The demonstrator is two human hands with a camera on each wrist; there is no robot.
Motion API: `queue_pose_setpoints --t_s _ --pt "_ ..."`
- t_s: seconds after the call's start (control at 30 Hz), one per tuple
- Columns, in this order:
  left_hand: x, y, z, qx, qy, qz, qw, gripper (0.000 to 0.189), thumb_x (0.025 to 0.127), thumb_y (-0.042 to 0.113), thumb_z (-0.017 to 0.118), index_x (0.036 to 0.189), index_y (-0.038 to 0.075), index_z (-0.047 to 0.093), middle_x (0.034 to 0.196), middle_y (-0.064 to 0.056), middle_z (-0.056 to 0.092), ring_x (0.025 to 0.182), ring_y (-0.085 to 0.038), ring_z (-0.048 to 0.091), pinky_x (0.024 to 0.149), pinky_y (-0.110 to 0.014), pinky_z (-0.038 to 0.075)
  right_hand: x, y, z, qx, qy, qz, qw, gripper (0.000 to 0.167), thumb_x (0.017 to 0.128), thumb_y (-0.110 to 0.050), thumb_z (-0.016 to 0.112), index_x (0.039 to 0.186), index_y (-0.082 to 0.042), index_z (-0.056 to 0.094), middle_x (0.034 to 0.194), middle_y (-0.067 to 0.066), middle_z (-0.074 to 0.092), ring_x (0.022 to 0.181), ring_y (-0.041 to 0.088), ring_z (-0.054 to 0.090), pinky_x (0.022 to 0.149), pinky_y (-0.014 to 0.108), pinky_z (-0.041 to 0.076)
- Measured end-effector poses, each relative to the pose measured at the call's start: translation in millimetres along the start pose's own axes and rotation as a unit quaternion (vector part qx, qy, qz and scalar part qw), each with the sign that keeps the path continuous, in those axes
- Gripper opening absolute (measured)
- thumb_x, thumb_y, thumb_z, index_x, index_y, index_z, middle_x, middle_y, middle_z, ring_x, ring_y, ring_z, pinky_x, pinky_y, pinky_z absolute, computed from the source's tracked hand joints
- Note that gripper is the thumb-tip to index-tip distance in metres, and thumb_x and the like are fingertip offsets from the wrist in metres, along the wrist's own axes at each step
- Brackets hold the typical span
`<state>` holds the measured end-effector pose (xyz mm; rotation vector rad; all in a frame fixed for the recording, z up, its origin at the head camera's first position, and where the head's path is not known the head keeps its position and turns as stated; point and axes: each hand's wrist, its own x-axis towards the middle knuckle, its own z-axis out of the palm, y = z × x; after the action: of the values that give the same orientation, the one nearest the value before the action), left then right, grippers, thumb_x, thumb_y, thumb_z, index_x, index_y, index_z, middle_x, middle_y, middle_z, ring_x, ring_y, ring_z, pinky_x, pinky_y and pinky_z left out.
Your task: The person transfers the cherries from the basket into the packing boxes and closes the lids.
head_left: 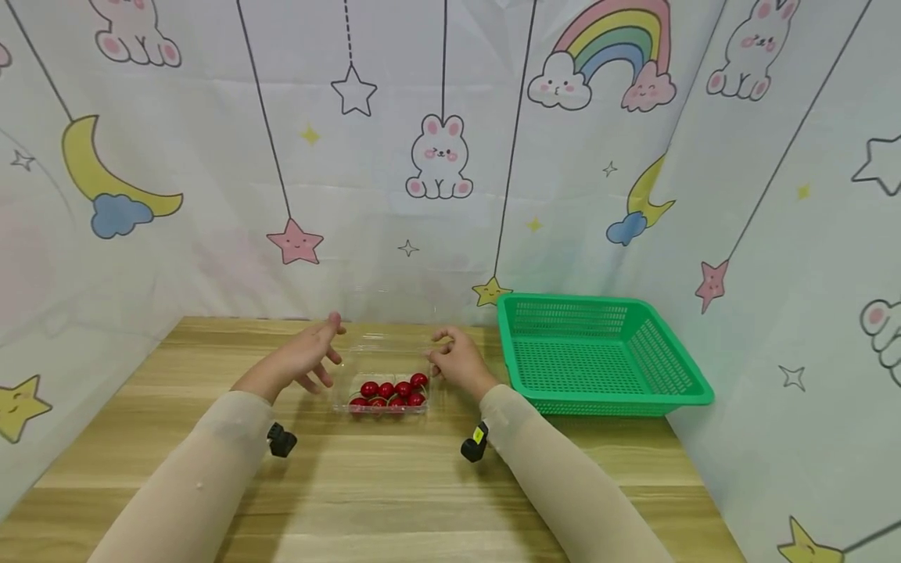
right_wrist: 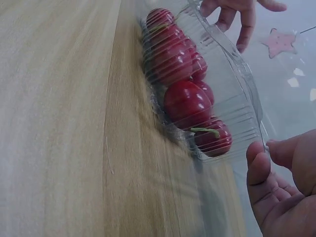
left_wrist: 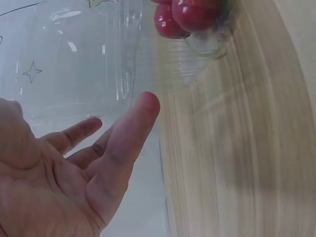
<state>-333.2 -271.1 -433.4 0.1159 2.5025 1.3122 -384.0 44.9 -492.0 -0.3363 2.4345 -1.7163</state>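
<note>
A clear plastic clamshell box (right_wrist: 236, 116) stands on the table with its see-through lid (left_wrist: 69, 64) raised at the back. Several red cherries (head_left: 397, 389) with green stems lie inside, toward the front. My right hand (head_left: 459, 363) pinches the box's right rim between thumb and fingertips, as the right wrist view shows. To the left of the box is my left hand (head_left: 299, 358), fingers spread and palm facing the box, holding nothing. Its fingertip (left_wrist: 148, 102) overlaps the area near the box's edge in the left wrist view.
To the right of the box, a green plastic basket (head_left: 679, 371) with mesh walls stands near the table's right edge. The wood-grain table (head_left: 394, 493) meets a white printed cloth (head_left: 373, 227) at the back and sides.
</note>
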Motion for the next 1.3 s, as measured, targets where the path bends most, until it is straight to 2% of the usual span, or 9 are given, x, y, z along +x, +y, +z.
queue_pose_setpoints --t_s 0.13,0.27,0.43,0.5,0.7,0.9,1.07,1.17,1.3 --pt "-1.4 0.5 -3.8 -0.013 -0.015 0.004 0.9998 0.114 0.106 0.089 0.008 0.176 0.001 0.029 0.149 -0.041 0.060 0.091 -0.039 0.082 0.077 -0.054 0.072 1.3 1 0 0.008 0.018 -0.015 0.9997 0.024 0.110 -0.001 0.071 0.132 0.005 0.065 0.104 0.033 0.078 0.065 0.017 0.070 0.065 0.034 0.066" --pt "-3.6 0.3 -8.6 -0.015 -0.031 0.000 0.9994 0.112 0.108 0.088 0.011 0.177 0.001 0.027 0.155 -0.040 0.059 0.100 -0.042 0.083 0.085 -0.061 0.071 3.0 1 1 0.047 0.029 0.001 0.9985 0.019 0.112 -0.003 0.066 0.129 0.005 0.068 0.114 0.035 0.077 0.067 0.015 0.068 0.065 0.030 0.065" --pt "-4.8 -0.7 -11.3 -0.016 -0.046 -0.009 0.9988 0.105 0.111 0.086 0.029 0.179 0.007 0.025 0.163 -0.035 0.057 0.118 -0.043 0.080 0.092 -0.064 0.070 4.4 -1 0 0.097 0.041 0.034 0.9938 0.037 0.118 -0.017 0.052 0.136 0.010 0.069 0.130 0.028 0.078 0.072 0.016 0.071 0.066 0.028 0.066" --pt "-6.1 -1.8 -11.5 -0.017 -0.048 -0.011 0.9986 0.100 0.112 0.082 0.038 0.179 0.009 0.027 0.166 -0.033 0.055 0.125 -0.044 0.078 0.092 -0.063 0.070 3.6 -2 0 0.102 0.043 0.040 0.9931 0.043 0.119 -0.022 0.049 0.138 0.010 0.070 0.133 0.027 0.078 0.074 0.018 0.073 0.068 0.029 0.067" --pt "-10.1 -10.9 -11.8 -0.003 -0.066 0.005 0.9978 0.094 0.114 0.065 0.057 0.180 0.005 0.028 0.173 -0.031 0.048 0.138 -0.043 0.072 0.092 -0.059 0.071 0.0 -4 0 0.063 0.045 0.035 0.9964 0.040 0.116 -0.023 0.056 0.135 0.006 0.076 0.130 0.022 0.079 0.082 0.018 0.079 0.073 0.031 0.069" --pt "-10.0 -22.2 -11.2 0.019 -0.076 0.040 0.9961 0.099 0.108 0.043 0.080 0.180 0.002 0.026 0.167 -0.031 0.054 0.133 -0.036 0.074 0.091 -0.051 0.072 -2.1 0 0 0.022 0.033 0.019 0.9991 0.034 0.112 -0.010 0.061 0.139 0.005 0.075 0.126 0.020 0.078 0.088 0.018 0.077 0.075 0.030 0.068" --pt "-9.6 -29.1 -10.2 0.018 -0.083 0.060 0.9945 0.102 0.106 0.021 0.084 0.180 -0.004 0.018 0.151 -0.033 0.064 0.119 -0.032 0.078 0.090 -0.051 0.072 -4.9 0 2 -0.018 0.026 0.001 0.9995 0.034 0.108 -0.004 0.066 0.140 0.005 0.073 0.127 0.018 0.078 0.092 0.019 0.077 0.073 0.028 0.066" --pt "-9.8 -30.8 -9.2 0.009 -0.095 0.053 0.9940 0.105 0.106 0.017 0.083 0.181 -0.004 0.012 0.140 -0.029 0.068 0.114 -0.031 0.079 0.089 -0.052 0.072 -6.3 -1 2 -0.045 0.033 -0.005 0.9984 0.033 0.108 -0.005 0.068 0.139 0.003 0.074 0.123 0.017 0.079 0.089 0.020 0.078 0.071 0.027 0.064" --pt "-10.1 -30.7 -7.1 -0.008 -0.114 0.025 0.9931 0.107 0.107 0.017 0.079 0.182 -0.002 0.005 0.131 -0.021 0.070 0.106 -0.028 0.077 0.084 -0.048 0.072 -8.9 -5 2 -0.078 0.032 0.008 0.9964 0.034 0.109 -0.008 0.067 0.141 -0.001 0.073 0.102 0.013 0.081 0.075 0.022 0.077 0.062 0.025 0.058"
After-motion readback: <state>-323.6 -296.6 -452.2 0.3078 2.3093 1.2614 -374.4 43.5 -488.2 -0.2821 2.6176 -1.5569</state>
